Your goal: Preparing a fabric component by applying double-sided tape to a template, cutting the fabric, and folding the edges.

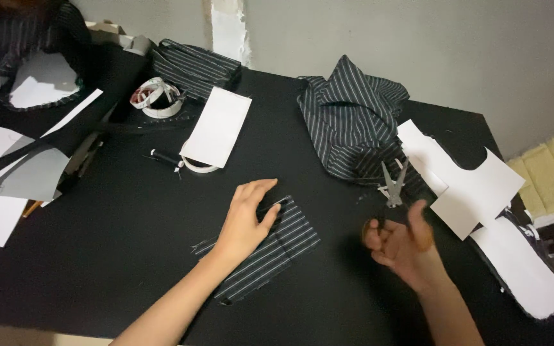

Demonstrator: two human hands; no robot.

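The left hand (pixel 246 218) lies flat, fingers spread a little, pressing on the upper corner of a small striped fabric piece (pixel 270 250) that rests on the black bench (pixel 129 256); it grips nothing and only pins the cloth down. To its right, well apart from the cloth, the right hand (pixel 400 247) is lifted off the bench with its fingers curled through the handles of a pair of scissors (pixel 394 186), blades open and pointing away from the person; the hand is blurred, so the exact grip is hard to read. This looks like the moment between cuts: cloth steadied, scissors raised and not at the fabric. As a judgement, a cut here would call for bringing the open blades across to the edge of the piece while the left hand holds it from sliding. Just beyond the scissors sits a heap of striped fabric (pixel 351 122), with white paper patterns (pixel 476 186) to its right. Farther off, beyond the left hand, lie a white card (pixel 218 125) and a coiled measuring tape (pixel 156 96).
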